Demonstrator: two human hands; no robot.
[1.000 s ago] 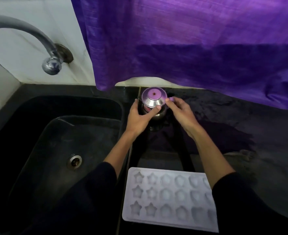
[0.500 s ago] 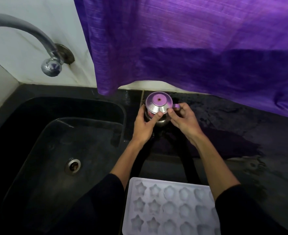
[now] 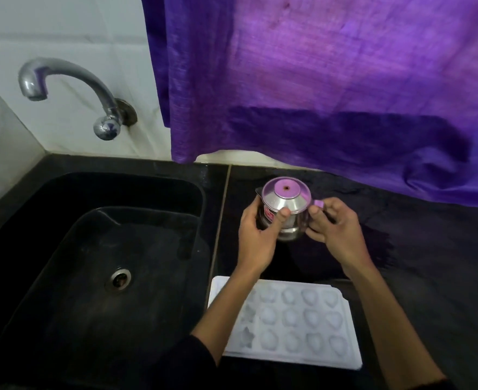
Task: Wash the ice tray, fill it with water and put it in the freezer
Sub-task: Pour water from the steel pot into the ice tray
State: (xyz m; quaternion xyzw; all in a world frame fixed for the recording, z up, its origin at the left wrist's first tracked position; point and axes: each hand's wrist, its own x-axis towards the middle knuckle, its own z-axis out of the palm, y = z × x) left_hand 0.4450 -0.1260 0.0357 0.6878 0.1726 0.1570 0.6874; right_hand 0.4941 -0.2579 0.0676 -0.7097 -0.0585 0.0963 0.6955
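I see my left hand (image 3: 256, 239) curled around the side of a small steel jug (image 3: 285, 211) on the black counter (image 3: 429, 263), thumb on its lid. My right hand (image 3: 334, 230) pinches the jug's handle. The white ice tray (image 3: 288, 322) lies on the counter just right of the sink (image 3: 91, 263), under my forearms.

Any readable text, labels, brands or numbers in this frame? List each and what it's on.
Nothing can be read.
Steel jug: a red and pink label sits on its side between the left hand and the thumb; the print is too small and blurred to read.
Ice tray, tap, curtain: no text visible.
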